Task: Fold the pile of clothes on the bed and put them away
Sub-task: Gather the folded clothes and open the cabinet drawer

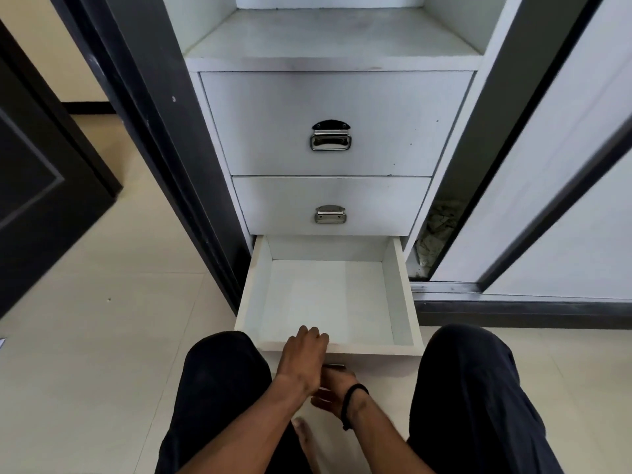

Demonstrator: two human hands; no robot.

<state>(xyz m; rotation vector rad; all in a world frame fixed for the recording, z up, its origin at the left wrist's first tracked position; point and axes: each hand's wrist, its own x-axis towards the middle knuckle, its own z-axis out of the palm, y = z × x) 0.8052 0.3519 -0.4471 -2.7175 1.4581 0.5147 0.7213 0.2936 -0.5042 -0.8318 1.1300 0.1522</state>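
Drawers fill the middle of your view: three white ones stacked in the wardrobe, and the bottom drawer (328, 295) is pulled out toward you, its white floor and walls bare. Your left hand (302, 357) rests on that drawer's front edge near its left corner, fingers curled over the rim and gripping it. Your right hand (333, 388) sits just below the front panel, mostly hidden behind your left wrist; it is at the drawer's metal handle (334, 366), of which only a sliver shows, and you cannot tell from here whether the fingers grip it. A black band (354, 401) circles your right wrist.

Above, the middle drawer (330, 203) and the top drawer (337, 121) are pushed in, each with a metal pull at its centre, and a bare shelf (335, 35) lies over them. Your knees, in dark trousers (219, 381), flank the open drawer on the pale tiled floor (102, 302). A dark door (37, 186) stands at the left, and a white sliding panel (547, 165) at the right. Crumpled cloth (436, 230) shows in the gap beside the drawers' right edge. No pile of clothes or bed is in view.
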